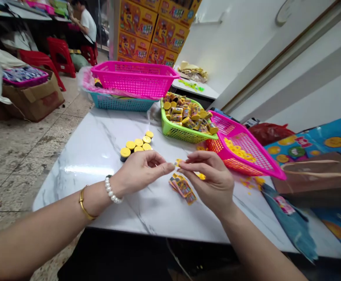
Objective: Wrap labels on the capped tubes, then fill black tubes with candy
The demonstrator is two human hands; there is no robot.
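Note:
My left hand point(142, 169) and my right hand point(209, 177) meet above the white marble table point(94, 156), both pinching one small yellow sticker point(178, 162) between fingertips. A little pile of printed stickers point(183, 188) lies on the table just under my right hand. Several black pots with yellow lids point(137, 146) stand in a cluster beyond my left hand. My left wrist carries a pearl bracelet and a gold bangle.
A green basket point(182, 132) holds many labelled yellow-lidded pots. A tilted pink basket point(246, 152) with yellow pieces leans at the right. A pink basket point(135, 78) sits on a blue one at the back. Stacked yellow cartons, red stools and a seated person are behind.

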